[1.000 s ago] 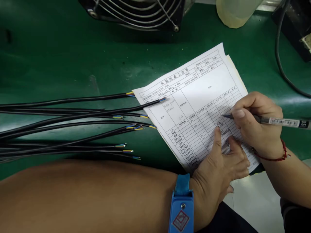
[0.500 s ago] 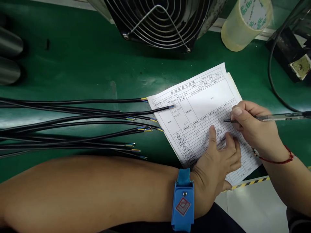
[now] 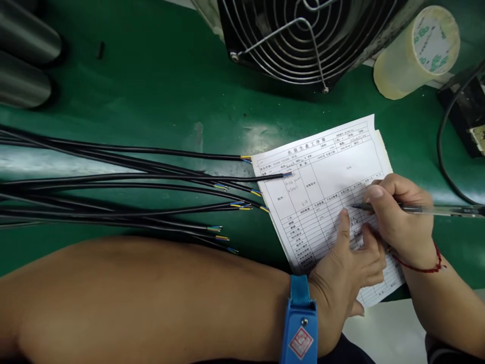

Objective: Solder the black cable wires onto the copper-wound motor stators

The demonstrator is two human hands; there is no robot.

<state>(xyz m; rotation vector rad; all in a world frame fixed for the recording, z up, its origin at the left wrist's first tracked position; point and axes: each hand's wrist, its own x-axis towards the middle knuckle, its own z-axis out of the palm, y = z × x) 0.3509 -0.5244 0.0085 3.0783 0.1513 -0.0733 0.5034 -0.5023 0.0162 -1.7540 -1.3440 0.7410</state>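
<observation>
A printed form [image 3: 356, 167] with a table of rows and some handwriting lies tilted on the green bench, with more sheets beneath it. My left hand [image 3: 348, 268] rests on its lower part, the index finger stretched out and the other fingers bent. Around that wrist is a blue strap [image 3: 300, 323]. Pinched in my right hand [image 3: 407, 217] is a pen [image 3: 435, 208], its tip at the form's rows just right of my left index fingertip. Whether the tip touches the paper I cannot tell. One black cable [image 3: 261, 177] overlaps the form's left side.
Several more black cables [image 3: 151, 151] with bared coloured wire ends stretch across the bench [image 3: 151, 96] from the left. A fan [image 3: 280, 45] with a wire guard stands at the back, beside a roll of clear tape [image 3: 401, 60]. Dark cylinders [image 3: 26, 30] sit at the far left.
The view has shifted, so most things appear farther right. On the form, the pen tip has moved left, closer to my left index fingertip. My left hand still rests on the paper.
</observation>
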